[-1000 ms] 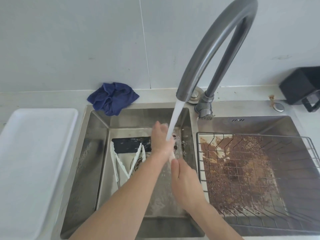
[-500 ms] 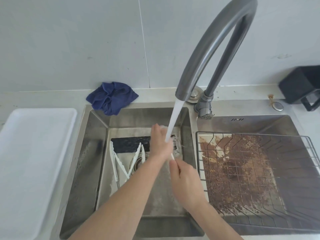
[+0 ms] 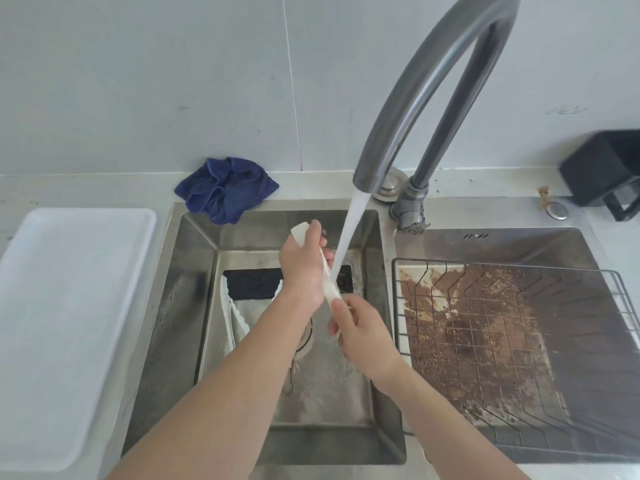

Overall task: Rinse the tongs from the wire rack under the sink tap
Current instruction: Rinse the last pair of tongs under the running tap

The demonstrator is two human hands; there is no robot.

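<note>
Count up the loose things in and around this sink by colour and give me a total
White: 3, the tongs held under the tap, second tongs lying in the left basin, tray on the counter
Blue: 1, cloth
Black: 1, container at far right
Metal: 1, wire rack
Total: 6

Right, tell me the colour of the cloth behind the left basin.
Dark blue: the crumpled cloth shows best in the head view.

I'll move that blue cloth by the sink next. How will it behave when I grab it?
The blue cloth lies crumpled in soft folds, so it is probably floppy and will sag from a pinch. It looks light. One edge hangs over the sink rim, so a push might slide it in.
</note>
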